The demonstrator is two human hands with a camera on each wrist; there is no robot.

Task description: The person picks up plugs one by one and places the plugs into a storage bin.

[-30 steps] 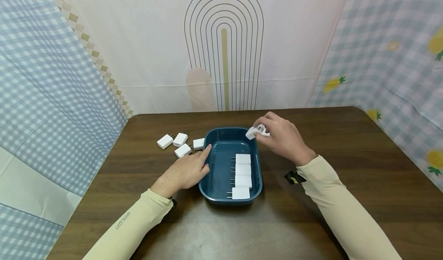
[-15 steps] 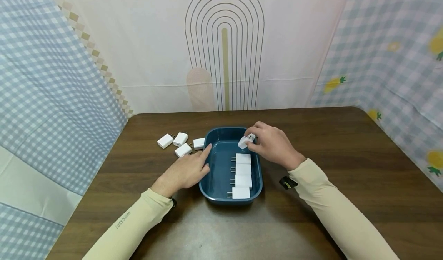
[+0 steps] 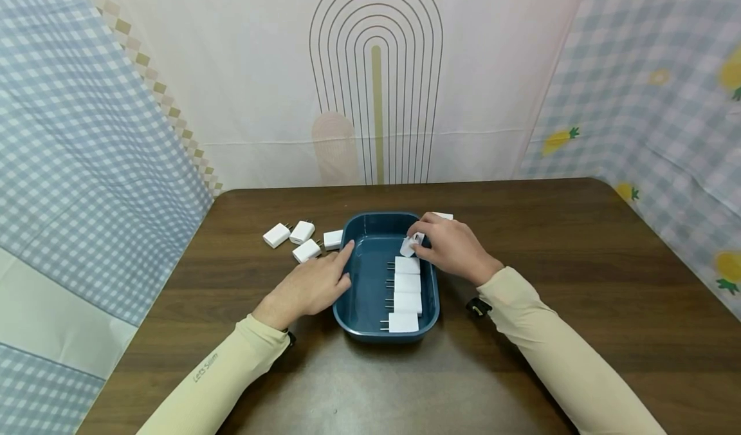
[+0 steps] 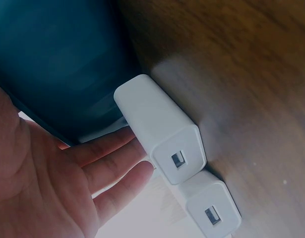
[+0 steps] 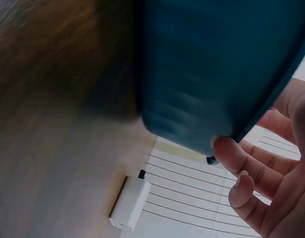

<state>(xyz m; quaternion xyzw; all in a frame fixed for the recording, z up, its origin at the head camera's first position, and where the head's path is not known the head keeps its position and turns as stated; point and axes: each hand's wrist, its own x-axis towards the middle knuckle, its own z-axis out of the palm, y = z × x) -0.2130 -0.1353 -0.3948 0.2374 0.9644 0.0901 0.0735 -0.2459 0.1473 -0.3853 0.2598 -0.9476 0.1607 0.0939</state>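
Observation:
A blue rectangular basin (image 3: 361,332) stands on the table. Along its right side, several white USB chargers (image 3: 407,284) lie in a column, prongs pointing left. My right hand (image 3: 454,245) pinches another white charger (image 3: 407,247) inside the basin, at the far end of that column. In the right wrist view the basin wall hides this charger, while some curled fingers (image 5: 251,171) show at the rim. My left hand (image 3: 309,290) rests at the basin's left rim, index finger extended. In the left wrist view its fingers lie beside the wall, close to a loose charger (image 4: 159,119).
Several loose chargers (image 3: 276,235) lie on the table left of the basin, one nearly against its wall. Another charger (image 3: 443,216) sits beyond my right hand, partly hidden, and also shows in the right wrist view. A patterned cloth (image 3: 260,100) hangs behind the wooden table (image 3: 521,203).
My right hand has moved left and nearer, bringing the charger from over the basin's far right corner down into it. The charger on the table behind that hand has come into sight. The left hand stays put.

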